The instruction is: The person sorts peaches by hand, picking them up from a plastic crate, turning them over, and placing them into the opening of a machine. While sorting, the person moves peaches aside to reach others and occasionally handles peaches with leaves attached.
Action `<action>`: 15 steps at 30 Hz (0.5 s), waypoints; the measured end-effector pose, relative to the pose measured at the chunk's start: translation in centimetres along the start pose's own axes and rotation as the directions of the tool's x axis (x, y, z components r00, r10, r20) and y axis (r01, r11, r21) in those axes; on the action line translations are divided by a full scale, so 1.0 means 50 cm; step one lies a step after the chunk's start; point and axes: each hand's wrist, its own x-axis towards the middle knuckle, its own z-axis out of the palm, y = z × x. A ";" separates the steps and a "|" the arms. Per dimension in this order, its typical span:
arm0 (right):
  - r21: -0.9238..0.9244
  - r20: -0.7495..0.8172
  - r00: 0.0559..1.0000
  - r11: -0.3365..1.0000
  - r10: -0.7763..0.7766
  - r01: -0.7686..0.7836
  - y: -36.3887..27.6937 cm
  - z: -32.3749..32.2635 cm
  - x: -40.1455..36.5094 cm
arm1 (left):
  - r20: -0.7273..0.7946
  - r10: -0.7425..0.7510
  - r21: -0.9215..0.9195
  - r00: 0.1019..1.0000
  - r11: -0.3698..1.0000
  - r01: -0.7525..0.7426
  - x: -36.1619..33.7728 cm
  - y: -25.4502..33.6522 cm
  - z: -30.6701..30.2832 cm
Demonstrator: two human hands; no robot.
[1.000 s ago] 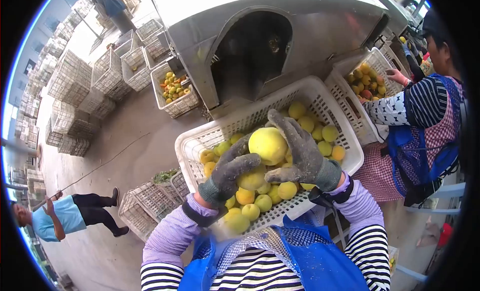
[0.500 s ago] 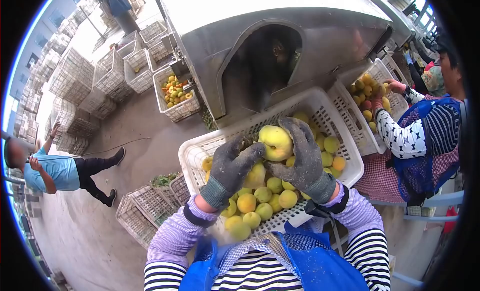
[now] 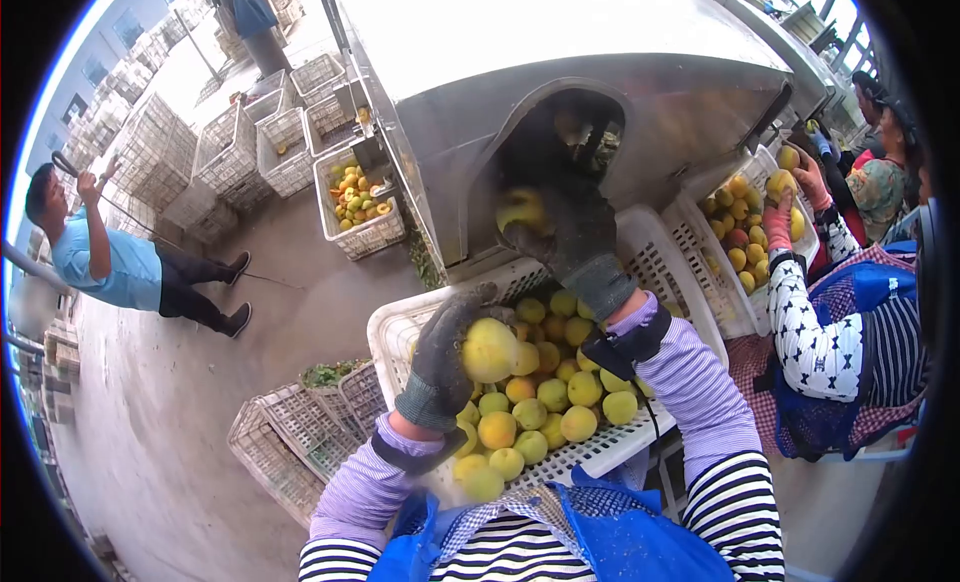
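My left hand (image 3: 443, 357), in a dark dusty glove, holds a yellow-green peach (image 3: 490, 350) over the near left part of a white crate (image 3: 683, 272). Below it lie several yellow and green peaches (image 3: 529, 414). My right hand (image 3: 578, 237), gloved the same way, is at the opening of a metal machine (image 3: 450, 132). Its fingers are round another yellow peach (image 3: 522, 212), which is partly in shadow and slightly blurred.
At the right, a co-worker's gloved hands (image 3: 780, 214) hold peaches over another crate (image 3: 715, 282). A person in a light blue shirt (image 3: 110, 267) stands at the left. Stacked crates (image 3: 150, 147) and a fruit-filled crate (image 3: 372, 240) are behind; empty-looking crates (image 3: 290, 447) stand near left.
My hands have moved apart; the right one has gone up to the machine opening with a peach. The left one now has a peach in it. The person at the left has raised an arm.
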 end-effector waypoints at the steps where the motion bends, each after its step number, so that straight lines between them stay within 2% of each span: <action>1: 0.008 0.018 1.000 1.000 0.026 -0.026 0.003 0.010 0.006 | 0.002 0.071 0.103 0.998 0.992 -0.070 0.003 0.005 -0.004; 3: -0.016 -0.012 1.000 1.000 -0.017 0.016 0.013 0.044 0.039 | 0.034 0.201 0.312 0.979 0.928 -0.202 0.010 0.028 -0.013; 4: -0.028 -0.031 0.999 0.999 -0.034 0.034 0.018 0.058 0.054 | -0.038 0.250 0.233 0.968 0.944 -0.234 0.010 0.018 -0.009; 6: -0.227 -0.112 0.989 0.971 -0.100 0.073 0.029 0.065 0.075 | -0.190 0.332 0.074 0.924 0.943 -0.323 0.017 -0.004 0.011; 7: -0.326 -0.144 0.980 0.942 -0.137 0.084 0.029 0.061 0.078 | -0.126 0.212 0.058 0.969 0.977 -0.207 0.014 0.007 0.001; 8: -0.089 -0.088 0.996 0.996 -0.014 0.006 0.027 0.044 0.070 | -0.059 0.089 0.059 0.994 0.995 -0.085 0.013 0.025 -0.008; 9: 0.145 -0.009 0.996 0.985 0.091 -0.089 0.009 0.004 0.065 | -0.055 0.024 -0.005 0.998 1.000 -0.025 0.012 0.040 -0.005; 10: 0.361 0.092 0.982 0.913 0.166 -0.189 -0.006 -0.032 0.062 | -0.052 -0.028 -0.128 0.998 0.992 0.021 0.015 0.040 -0.003; 13: 0.392 0.190 0.982 0.917 0.004 -0.080 -0.070 -0.109 -0.050 | -0.013 -0.160 -0.531 0.987 0.837 0.129 0.020 0.019 0.007; 15: 0.273 0.174 0.983 0.962 -0.053 0.004 -0.110 -0.117 -0.111 | 0.044 -0.236 -0.678 0.971 0.707 0.202 0.016 0.028 0.016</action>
